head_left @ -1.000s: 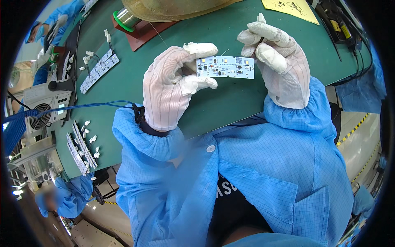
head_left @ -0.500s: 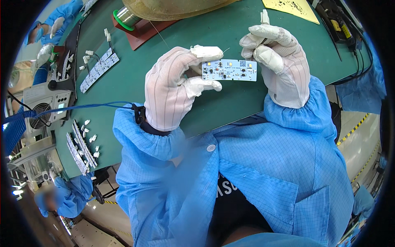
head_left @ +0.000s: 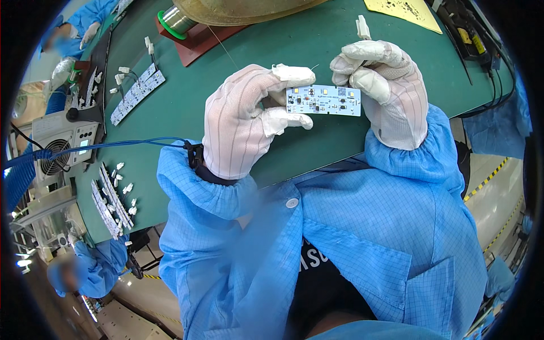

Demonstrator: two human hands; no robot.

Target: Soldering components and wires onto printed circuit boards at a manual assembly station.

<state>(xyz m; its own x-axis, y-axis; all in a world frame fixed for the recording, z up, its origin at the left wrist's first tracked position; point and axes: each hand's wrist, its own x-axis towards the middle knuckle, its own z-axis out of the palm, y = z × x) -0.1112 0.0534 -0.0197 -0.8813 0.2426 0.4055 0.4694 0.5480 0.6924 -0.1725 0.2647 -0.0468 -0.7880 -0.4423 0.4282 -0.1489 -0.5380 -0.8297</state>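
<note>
My left hand (head_left: pixel 237 122), in a striped white glove with white-covered fingertips, grips the left end of a small white circuit board (head_left: pixel 324 102) between thumb and fingers. The board's face shows small black parts and yellowish squares. A thin solder wire (head_left: pixel 220 46) runs down behind this hand, and a fine tip of wire shows past the index fingertip. My right hand (head_left: pixel 394 93), gloved too, is pinched shut just beyond the board's right end. A white plug connector (head_left: pixel 362 27) sticks up from its fingers; the lead below it is mostly hidden.
A solder spool (head_left: pixel 178 22) stands on a red-brown base (head_left: pixel 198 48) at the back. Strip boards with connectors (head_left: pixel 137 97) lie left, and more (head_left: pixel 111 198) lie nearer. A grey bench unit (head_left: pixel 65 141), a yellow sheet (head_left: pixel 403 12) and blue cord (head_left: pixel 124 146) surround the work.
My left hand and the board have shifted slightly right and down, closer to my right hand. The right fingers and connector have dipped a little.
</note>
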